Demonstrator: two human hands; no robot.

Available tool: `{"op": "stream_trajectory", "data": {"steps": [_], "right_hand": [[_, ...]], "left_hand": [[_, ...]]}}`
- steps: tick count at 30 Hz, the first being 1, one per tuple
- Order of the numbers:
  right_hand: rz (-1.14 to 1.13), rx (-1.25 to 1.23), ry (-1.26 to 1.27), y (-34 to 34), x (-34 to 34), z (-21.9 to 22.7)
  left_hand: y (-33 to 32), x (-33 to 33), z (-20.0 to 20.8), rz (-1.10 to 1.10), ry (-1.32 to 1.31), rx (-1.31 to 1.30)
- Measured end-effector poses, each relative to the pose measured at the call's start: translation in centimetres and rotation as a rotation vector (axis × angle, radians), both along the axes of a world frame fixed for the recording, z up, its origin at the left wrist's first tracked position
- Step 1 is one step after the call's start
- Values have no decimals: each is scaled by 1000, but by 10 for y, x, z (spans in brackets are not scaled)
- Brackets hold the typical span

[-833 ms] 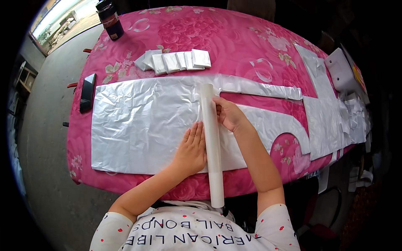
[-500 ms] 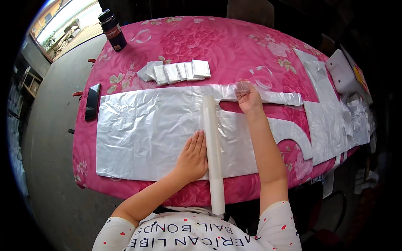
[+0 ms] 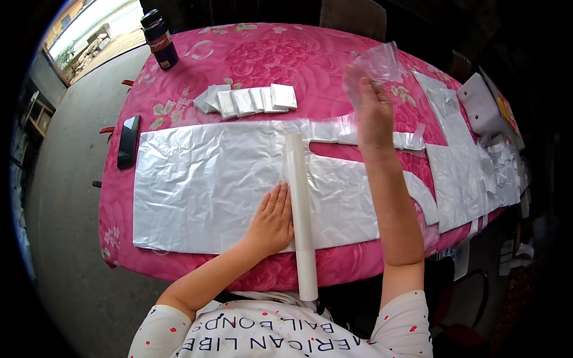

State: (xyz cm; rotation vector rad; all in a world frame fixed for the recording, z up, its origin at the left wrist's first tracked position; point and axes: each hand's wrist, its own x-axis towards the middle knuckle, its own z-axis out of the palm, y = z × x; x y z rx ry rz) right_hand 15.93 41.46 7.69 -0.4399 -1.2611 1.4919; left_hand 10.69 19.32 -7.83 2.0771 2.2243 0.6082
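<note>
Film (image 3: 389,63), upper right, pinched by right hand (image 3: 376,113), fingers closed; left hand (image 3: 270,222), centre, fingers straight, flat on silvery plastic (image 3: 191,188) beside pale roll (image 3: 304,232), probably steadying it.

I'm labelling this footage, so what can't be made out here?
Head view:
Plastic sheet beneath the white roll: hidden by the roll.
Palm of the left hand: hidden by its back.
Clear film: outline blurred near the right hand.
Shirt: cut off by the bottom edge.
</note>
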Motion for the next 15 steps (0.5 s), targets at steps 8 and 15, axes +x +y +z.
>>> {"op": "stream_trajectory", "data": {"steps": [8,15], "right_hand": [[503,739,-676,-236,-169,-114],[894,708,-897,-271,-168,-106]], "left_hand": [[8,2,-30,7,117,82],[0,-2,-10,-5,-74,21]]}}
